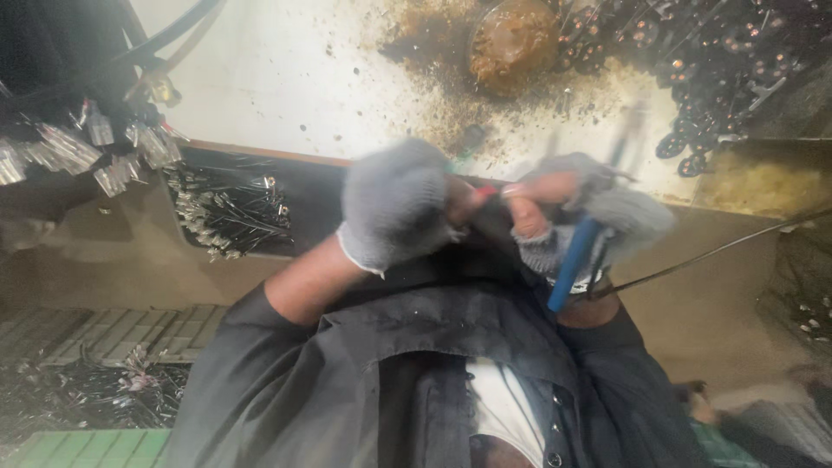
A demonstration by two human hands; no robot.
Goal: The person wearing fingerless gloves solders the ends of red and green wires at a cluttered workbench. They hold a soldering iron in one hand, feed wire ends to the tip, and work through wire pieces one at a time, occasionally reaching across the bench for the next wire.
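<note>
Gloves of grey knit cover both hands, which meet close in front of the chest over the near edge of the table. The left hand is curled into a fist, fingers fully closed around something small; what it is cannot be told, since the glove hides it and motion blurs the view. A bit of red shows at 3 o'clock from that fist, between the two hands. The right hand is closed on a blue-handled tool, whose handle runs down toward 7 o'clock from the palm; bare fingertips poke through the worn glove and pinch toward the left fist.

The tool looks stiff and light, its plastic grip offering sure hold at mid-handle. A thin dark cable trails off toward 3 o'clock from under the right hand; it seems springy and slim, likely best pinched near its end.

At 9 o'clock lies a tray of metal cable ends; at 12 o'clock a greasy brown tub.
</note>
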